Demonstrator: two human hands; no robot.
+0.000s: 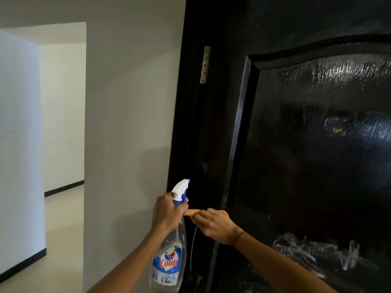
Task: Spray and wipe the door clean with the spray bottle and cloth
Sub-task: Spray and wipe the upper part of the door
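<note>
- Pale plaster wall [127, 115] and a lit side corridor [63, 123] fill the left; a glossy black wooden door [317, 155] with a raised panel fills the right.
- Clear plastic spray bottle with blue-white trigger head [171, 240] is held upright beside the door's hinge edge, neck gripped by the left hand [167, 212], fingers curled round it below the trigger.
- Bottle is judged light and near empty, stiff but slick when wet; the neck is the sound hold.
- Small orange cloth [193, 212] is pinched in the right hand [213, 224], bunched, just beside the bottle; soft, limp, best wadded under the palm.
- Metal hinge plate [206, 64] sits high on the frame, well above both hands.
- Crinkled clear plastic film [313, 252] clings low on the door and is likely to snag wiping.
- Thin pale cord or wire [193, 246] hangs below the cloth; its origin cannot be told.
</note>
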